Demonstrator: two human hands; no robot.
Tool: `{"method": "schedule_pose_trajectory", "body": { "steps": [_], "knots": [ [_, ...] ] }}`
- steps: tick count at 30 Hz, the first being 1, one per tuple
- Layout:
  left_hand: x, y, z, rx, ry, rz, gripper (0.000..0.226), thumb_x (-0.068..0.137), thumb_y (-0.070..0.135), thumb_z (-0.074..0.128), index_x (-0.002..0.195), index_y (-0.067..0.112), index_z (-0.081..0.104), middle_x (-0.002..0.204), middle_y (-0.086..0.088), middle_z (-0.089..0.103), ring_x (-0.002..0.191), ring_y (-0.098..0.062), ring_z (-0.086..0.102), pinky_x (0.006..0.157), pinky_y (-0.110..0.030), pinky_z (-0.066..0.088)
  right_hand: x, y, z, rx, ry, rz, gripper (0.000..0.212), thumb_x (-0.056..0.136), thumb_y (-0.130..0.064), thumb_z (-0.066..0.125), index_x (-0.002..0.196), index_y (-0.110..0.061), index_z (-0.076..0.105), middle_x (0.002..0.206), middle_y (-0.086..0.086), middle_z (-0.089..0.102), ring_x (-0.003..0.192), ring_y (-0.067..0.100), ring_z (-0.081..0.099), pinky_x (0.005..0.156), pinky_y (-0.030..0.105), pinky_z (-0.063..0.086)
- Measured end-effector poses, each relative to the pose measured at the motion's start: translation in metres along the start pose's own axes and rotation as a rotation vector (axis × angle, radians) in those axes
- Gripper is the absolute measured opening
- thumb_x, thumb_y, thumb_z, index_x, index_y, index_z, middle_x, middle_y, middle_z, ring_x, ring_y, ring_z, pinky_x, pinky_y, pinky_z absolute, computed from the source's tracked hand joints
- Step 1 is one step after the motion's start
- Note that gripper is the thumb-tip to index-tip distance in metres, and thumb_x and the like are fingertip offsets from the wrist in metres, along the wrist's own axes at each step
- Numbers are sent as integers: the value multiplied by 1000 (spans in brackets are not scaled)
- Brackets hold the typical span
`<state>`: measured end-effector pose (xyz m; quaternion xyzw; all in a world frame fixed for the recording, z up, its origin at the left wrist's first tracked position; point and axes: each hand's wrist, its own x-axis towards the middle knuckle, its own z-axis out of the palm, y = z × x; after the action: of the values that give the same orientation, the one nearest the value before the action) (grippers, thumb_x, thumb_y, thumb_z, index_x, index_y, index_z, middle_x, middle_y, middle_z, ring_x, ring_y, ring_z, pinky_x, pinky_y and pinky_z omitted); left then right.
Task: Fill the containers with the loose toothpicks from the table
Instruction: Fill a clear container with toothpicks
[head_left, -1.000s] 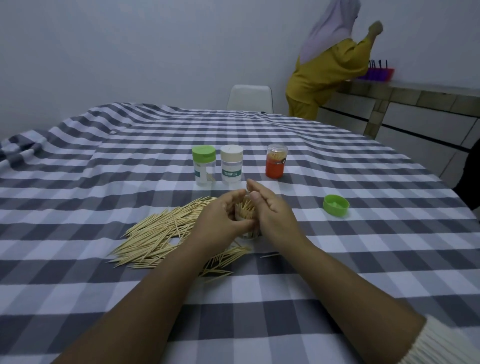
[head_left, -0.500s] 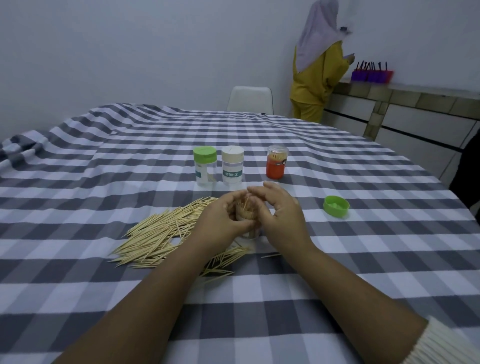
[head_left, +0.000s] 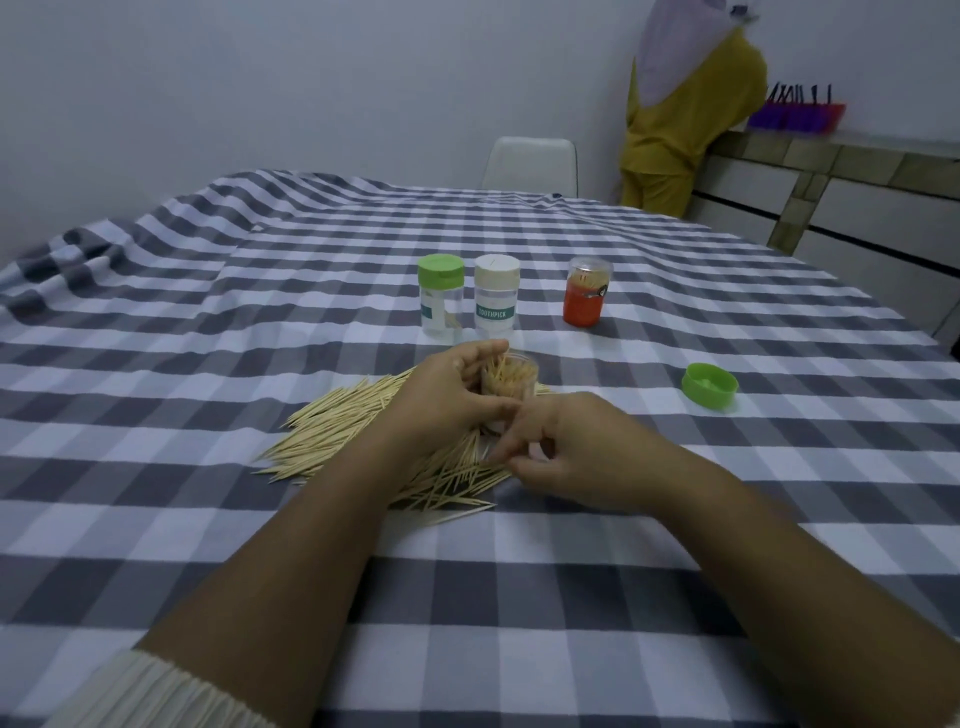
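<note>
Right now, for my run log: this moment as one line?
left hand: holds open container | right hand: at toothpick pile | green lid: off

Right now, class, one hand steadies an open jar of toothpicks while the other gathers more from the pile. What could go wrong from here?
1. The open jar looks nearly full and is steadied only by the left hand; a nudge might tip it and spill toothpicks.
2. The right hand is picking from a crisscrossed pile; sticks may snag, scatter, or prick fingers.
3. The green lid lies well to the right, apart from both hands, so closing requires letting go.
</note>
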<state>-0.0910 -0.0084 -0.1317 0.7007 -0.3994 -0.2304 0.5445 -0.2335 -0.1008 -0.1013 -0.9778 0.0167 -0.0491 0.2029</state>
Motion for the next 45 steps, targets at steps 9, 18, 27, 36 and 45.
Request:
{"method": "schedule_pose_trajectory", "body": {
  "steps": [9, 18, 27, 36, 45],
  "knots": [
    [0, 3, 0, 49, -2, -10, 80, 67, 7, 82, 137, 20, 46, 133, 0, 57, 119, -9, 55, 100, -29, 47, 14, -9, 35, -403, -71, -79, 50, 95, -18, 45, 142, -29, 35, 136, -4, 41, 119, 21, 45, 80, 29, 43],
    [2, 0, 2, 59, 18, 15, 71, 74, 5, 77, 137, 19, 46, 132, 0, 57, 116, -8, 56, 95, -23, 48, 10, -3, 26, -483, 9, -164, 26, 94, -26, 52, 118, -25, 62, 115, -3, 55, 110, 15, 49, 76, 26, 42],
    [2, -1, 1, 34, 18, 15, 76, 70, 6, 79, 137, 17, 46, 133, -2, 57, 117, -10, 57, 96, -26, 49, 11, -3, 24, -538, -90, -36, 29, 93, -24, 53, 121, -23, 60, 126, 0, 53, 111, 19, 52, 84, 30, 44],
    [1, -2, 3, -6, 19, 1, 81, 64, 9, 84, 136, 18, 48, 130, 0, 59, 114, -9, 59, 95, -27, 51, 1, 19, 0, -418, -146, 258, 19, 94, -24, 47, 108, -27, 59, 102, 0, 57, 89, 18, 55, 71, 31, 46],
    [0, 1, 14, -33, -25, -5, 80, 62, 8, 84, 134, 19, 49, 128, -1, 60, 111, -9, 61, 93, -32, 53, -11, 40, -25, 517, 328, 333, 15, 91, -14, 56, 82, -23, 64, 75, -5, 62, 69, 5, 55, 68, 21, 45]
  ]
}}
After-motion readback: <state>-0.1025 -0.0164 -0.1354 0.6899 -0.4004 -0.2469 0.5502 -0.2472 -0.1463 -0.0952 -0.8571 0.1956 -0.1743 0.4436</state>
